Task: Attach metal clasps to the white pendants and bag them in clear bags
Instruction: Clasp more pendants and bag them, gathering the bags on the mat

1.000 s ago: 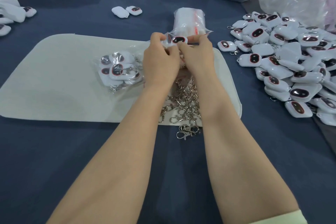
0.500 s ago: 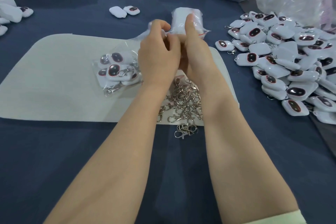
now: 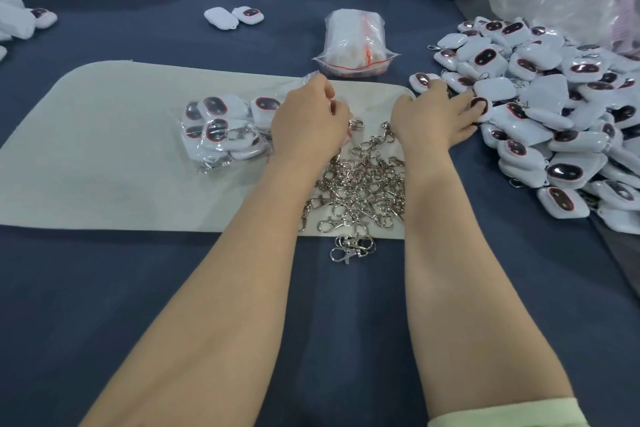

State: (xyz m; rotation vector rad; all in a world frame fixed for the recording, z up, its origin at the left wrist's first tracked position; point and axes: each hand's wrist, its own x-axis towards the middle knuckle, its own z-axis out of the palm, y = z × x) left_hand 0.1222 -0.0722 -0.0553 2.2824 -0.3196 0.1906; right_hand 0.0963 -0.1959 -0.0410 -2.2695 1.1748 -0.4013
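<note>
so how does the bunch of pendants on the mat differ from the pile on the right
The bunch sits in clear bags on the mat; the pile lies loose on blue cloth. The bunch holds few; the pile holds many more. Both are white pendants with dark ovals.

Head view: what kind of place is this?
Probably a hand-assembly and packing bench in a workshop or small factory: a bulk pile of pendants, a loose heap of clasps on a mat, and a pack of clear bags.
</note>
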